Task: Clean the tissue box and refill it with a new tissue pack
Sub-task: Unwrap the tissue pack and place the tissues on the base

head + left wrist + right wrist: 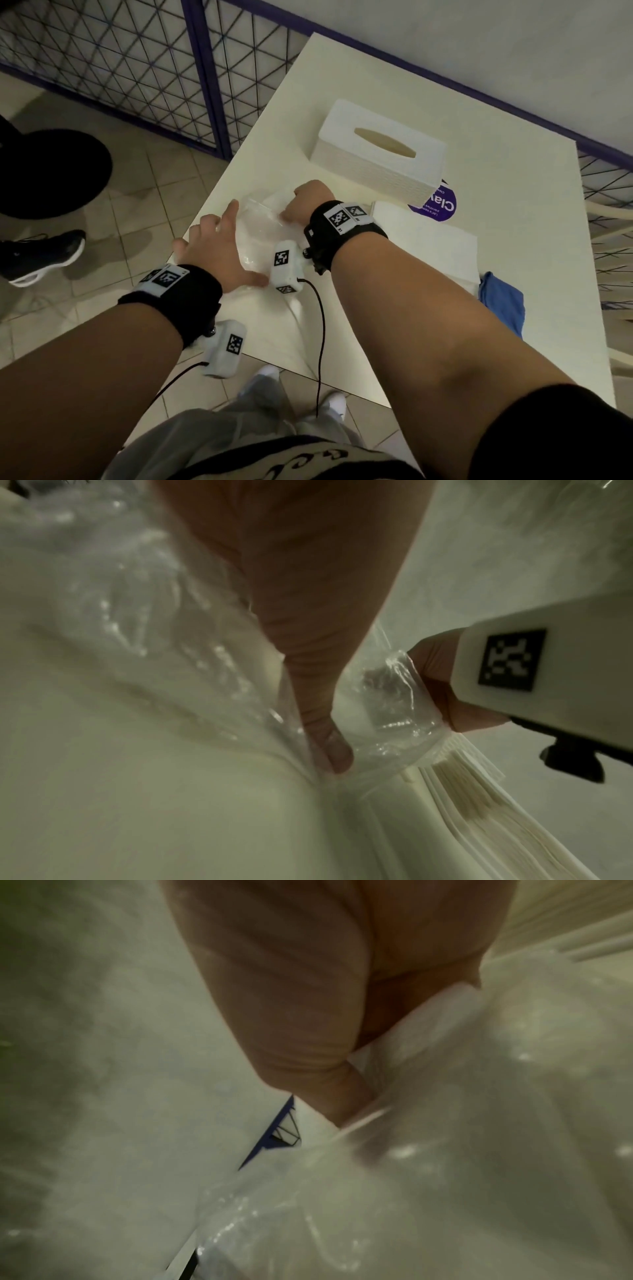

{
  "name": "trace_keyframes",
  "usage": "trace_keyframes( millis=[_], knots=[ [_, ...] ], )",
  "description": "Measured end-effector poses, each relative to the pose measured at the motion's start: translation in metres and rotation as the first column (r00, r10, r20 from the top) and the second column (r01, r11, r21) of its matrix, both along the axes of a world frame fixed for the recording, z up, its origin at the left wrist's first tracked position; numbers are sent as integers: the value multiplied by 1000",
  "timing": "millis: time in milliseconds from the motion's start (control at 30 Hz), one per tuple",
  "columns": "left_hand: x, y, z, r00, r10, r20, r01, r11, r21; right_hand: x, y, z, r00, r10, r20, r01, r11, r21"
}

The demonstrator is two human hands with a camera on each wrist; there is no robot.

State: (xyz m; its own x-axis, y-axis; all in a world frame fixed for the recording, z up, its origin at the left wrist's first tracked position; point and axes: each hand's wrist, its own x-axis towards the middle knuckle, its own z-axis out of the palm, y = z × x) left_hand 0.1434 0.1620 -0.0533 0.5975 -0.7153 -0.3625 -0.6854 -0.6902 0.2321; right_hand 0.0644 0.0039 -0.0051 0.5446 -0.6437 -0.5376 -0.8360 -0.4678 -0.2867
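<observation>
The white textured tissue box (376, 154) stands lid-on with its oval slot empty at the table's middle back. The new tissue pack (257, 236), in clear plastic wrap, lies near the table's left edge. My left hand (215, 240) rests spread on it, fingers straight, and one fingertip (330, 753) presses into the wrap. My right hand (298, 209) is curled at the pack's far end and pinches the plastic wrap (394, 696). Close up, the curled right fingers (308, 1047) hold bunched plastic (445, 1123). White tissue layers (479, 813) show at the open end.
A flat white sheet stack (424, 240) lies right of my right wrist, with a blue cloth (503, 301) at its near corner and a round purple sticker (442, 205) by the box. A wire fence (137, 68) and another person's shoe (41, 257) are left of the table (496, 359).
</observation>
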Motion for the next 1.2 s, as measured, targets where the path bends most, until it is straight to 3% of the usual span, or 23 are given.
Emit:
trace_keyframes(
  millis=[133,233,467,533,600,667,700,767,800,833,867,900,1000,1033,1200],
  knots=[
    [0,-1,2,999,-10,36,8,998,56,-3,-5,11,963,-147,224,173,980,-99],
    [1,-5,6,999,2,53,-7,996,84,-13,-11,33,898,-170,406,248,957,-150],
    [6,-20,18,995,87,43,-92,984,153,-73,-29,104,760,-39,649,355,861,-365],
    [-3,-29,27,997,67,40,-66,997,-37,-100,-31,116,728,-60,683,397,849,-348],
    [-19,-42,35,993,-8,-122,-39,923,-384,-130,-31,120,687,-95,721,424,858,-291],
    [-38,-56,42,905,-127,-405,-150,797,-585,-158,-27,117,619,-181,764,469,866,-174],
    [-47,-62,43,815,-168,-554,-258,751,-607,-172,-25,111,554,-243,796,499,862,-84],
    [-64,-70,46,556,-247,-794,-461,703,-542,-199,-19,94,387,-373,843,548,828,115],
    [-71,-73,45,433,-287,-855,-513,701,-495,-212,-14,86,322,-426,845,561,805,192],
    [-80,-76,45,354,-309,-883,-538,705,-463,-223,-9,78,281,-475,834,567,783,255],
    [-90,-78,45,340,-305,-890,-533,717,-449,-235,-3,68,255,-526,811,566,762,316],
    [-100,-79,45,379,-283,-881,-495,742,-452,-245,3,59,262,-571,778,561,746,358],
    [-125,-79,39,605,-266,-751,-283,810,-514,-269,18,31,343,-656,673,595,706,385],
    [-131,-78,38,633,-272,-724,-254,811,-527,-275,20,24,344,-666,662,617,692,375],
    [-146,-76,28,627,-256,-736,-298,793,-531,-292,32,-6,243,-706,665,631,636,444]
  ],
)
